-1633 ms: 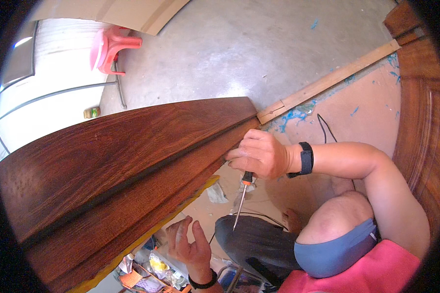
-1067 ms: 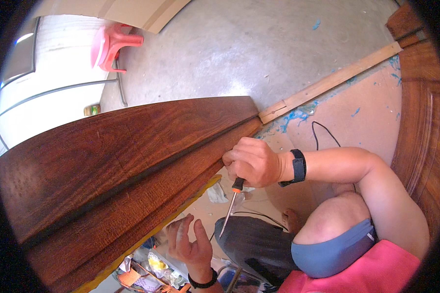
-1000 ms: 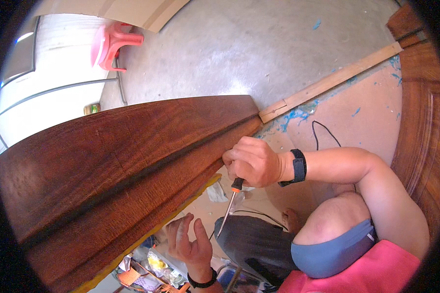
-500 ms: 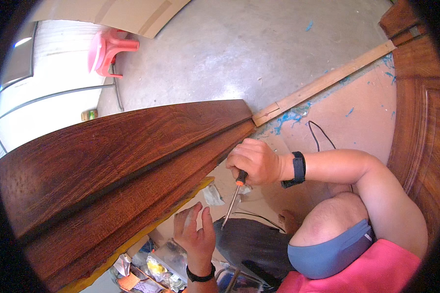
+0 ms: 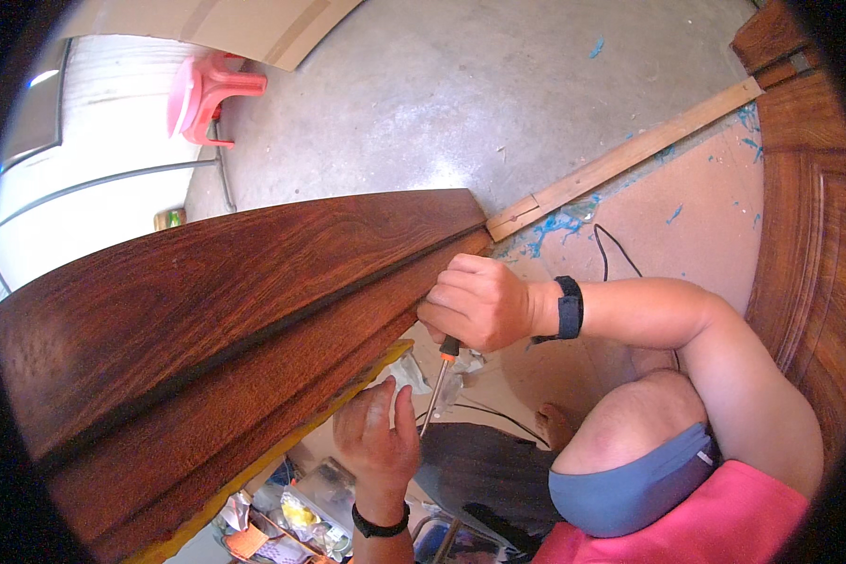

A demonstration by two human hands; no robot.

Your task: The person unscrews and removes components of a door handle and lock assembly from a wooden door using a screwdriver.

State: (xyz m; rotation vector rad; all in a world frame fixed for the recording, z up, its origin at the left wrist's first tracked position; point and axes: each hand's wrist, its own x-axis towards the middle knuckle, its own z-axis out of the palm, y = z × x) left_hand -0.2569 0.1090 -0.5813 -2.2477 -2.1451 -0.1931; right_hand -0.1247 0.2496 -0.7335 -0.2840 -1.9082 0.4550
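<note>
My right hand is wrapped round the black and orange handle of a screwdriver. Its metal shaft slants downward, and its tip ends beside my left hand. That left hand is empty, thumb apart from the fingers, by the yellow lower edge of a large brown wooden panel. Whether its fingers touch the panel I cannot tell. The right hand overlaps the panel's right end in view. Dark bands circle both wrists.
A light wooden strip runs from the panel's end to carved brown woodwork on the right. Blue scraps and a black cable lie on the floor. A pink stool stands far left. Assorted items lie below the panel.
My right hand has shifted slightly left and up with the screwdriver, whose shaft now stands steeper. The left hand's fingers have drawn closer together beside the panel's edge.
</note>
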